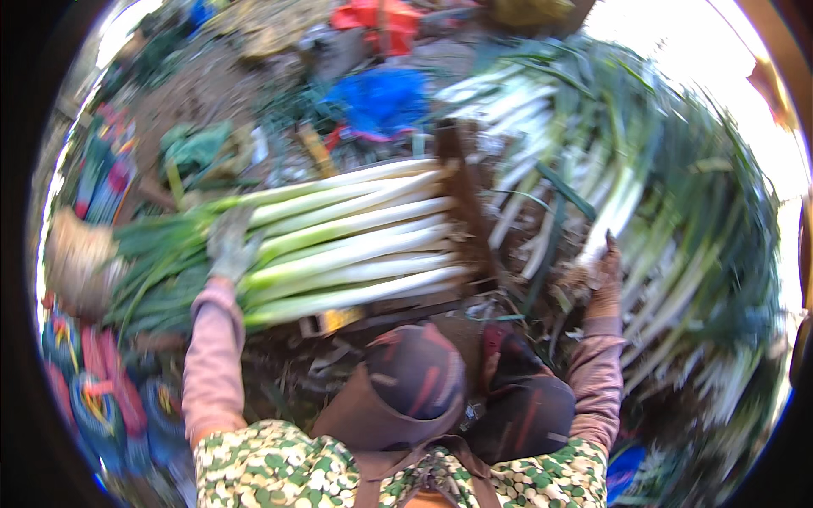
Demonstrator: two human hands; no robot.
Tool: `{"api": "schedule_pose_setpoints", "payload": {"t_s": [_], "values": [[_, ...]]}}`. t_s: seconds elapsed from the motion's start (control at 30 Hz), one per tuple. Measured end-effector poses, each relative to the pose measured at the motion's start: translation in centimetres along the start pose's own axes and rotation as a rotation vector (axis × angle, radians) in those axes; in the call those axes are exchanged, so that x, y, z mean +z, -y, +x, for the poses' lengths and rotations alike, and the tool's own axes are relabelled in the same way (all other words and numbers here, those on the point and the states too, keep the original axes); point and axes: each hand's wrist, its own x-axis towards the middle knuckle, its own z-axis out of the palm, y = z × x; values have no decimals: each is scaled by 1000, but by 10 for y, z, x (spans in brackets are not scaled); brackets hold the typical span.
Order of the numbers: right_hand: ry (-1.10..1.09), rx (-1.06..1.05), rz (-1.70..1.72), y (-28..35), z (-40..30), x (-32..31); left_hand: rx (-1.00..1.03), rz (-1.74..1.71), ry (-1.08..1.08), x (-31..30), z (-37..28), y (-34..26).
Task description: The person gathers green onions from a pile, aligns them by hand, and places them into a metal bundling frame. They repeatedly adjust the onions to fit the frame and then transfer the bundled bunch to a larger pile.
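Side by side on a low stand lies a row of leeks or large green onions [356, 241], white root ends against an upright brown board [467, 216], green leaves to the left. My left hand [232, 244], in a pale glove, rests on their green part, fingers slightly spread. At the right, my right hand [605, 267] grips the root end of more leeks [606, 235], whose leaves extend up over a large heap [679, 254]. Motion blur hides the finer detail of the fingers.
A pale round bundle [82, 267] stands at the far left. Beyond the stand lie a blue plastic bag [381, 98], green cloth or plastic [197, 146] and red plastic [378, 25]. Blue and pink rolls [98, 406] lie at lower left. My knees [416, 374] are close to the stand.
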Motion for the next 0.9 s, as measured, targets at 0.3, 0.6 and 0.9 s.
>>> {"api": "schedule_pose_setpoints", "payload": {"t_s": [0.3, 0.6, 0.9], "values": [[532, 257, 343, 7, -58, 255, 2, -207, -88, -39, -46, -64], [569, -356, -1146, -66, -93, 390, -60, -112, -44, -52, -52, -116], [939, -557, -2178, -221, 20, 342, -55, -112, 25, -54, -60, -117]]}}
